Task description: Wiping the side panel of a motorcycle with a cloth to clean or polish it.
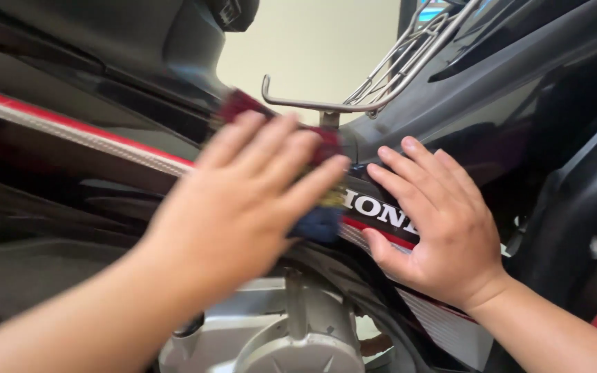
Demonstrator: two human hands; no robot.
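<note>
Head view: a black motorcycle body panel [492,103] is filling most of the frame, glossy, with a red stripe [70,124] and a pale textured band running along it on the left. A metal rack [381,76] of thin rods with a hooked bar is sitting above the panel at the top centre. A plain cream wall [312,48] is showing behind the rack. A grey metal engine casing [291,338] is lying below the panel at the bottom centre.

The left hand [243,207] is blurred, palm down, fingers together and stretched out, pressing a dark red and blue cloth [319,221] flat against the panel just below the rack. The cloth is peeking out above and below the fingers. The forearm is coming in from the lower left.

The right hand [437,228] is lying flat on the panel just right of the cloth, fingers spread a little, holding nothing, thumb tucked along the red stripe there. The two hands are near, not touching.
</note>
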